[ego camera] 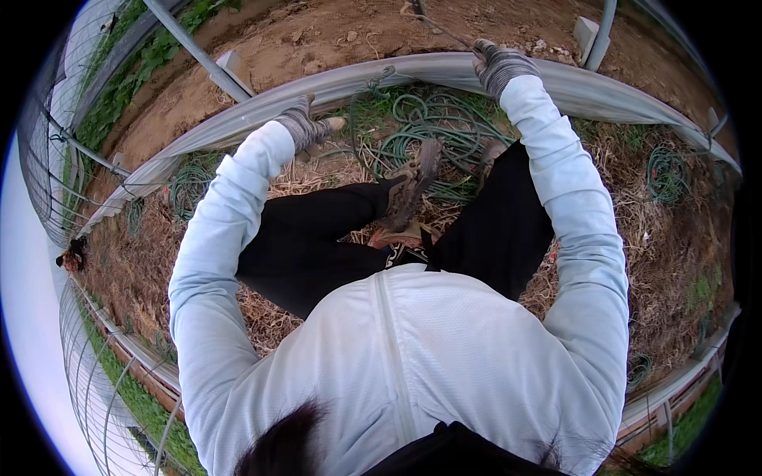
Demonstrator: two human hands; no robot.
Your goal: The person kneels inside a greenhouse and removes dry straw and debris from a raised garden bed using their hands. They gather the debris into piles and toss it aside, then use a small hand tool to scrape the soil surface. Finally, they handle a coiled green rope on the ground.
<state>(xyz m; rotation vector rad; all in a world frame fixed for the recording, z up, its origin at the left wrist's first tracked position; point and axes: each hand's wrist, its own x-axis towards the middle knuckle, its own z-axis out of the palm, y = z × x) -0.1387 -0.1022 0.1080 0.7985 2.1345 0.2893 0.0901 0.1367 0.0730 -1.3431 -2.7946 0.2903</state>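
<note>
My left hand, in a striped grey knit glove with bare-looking fingertips, is held in front of the rolled plastic sheet, fingers apart and nothing visible in it. My right hand, gloved alike, is closed at the sheet's far side around a thin brown cord or stem that runs up and left over the soil. Between the hands lies a tangled pile of green rope on grass and dry straw, partly behind my shoe. The rolled translucent plastic sheet curves across beyond it.
Metal poles stand beside pale blocks on bare soil beyond the sheet. Coiled green ropes lie at the left and right. Dry plant litter covers the ground around me. Netting over hoops rises at far left.
</note>
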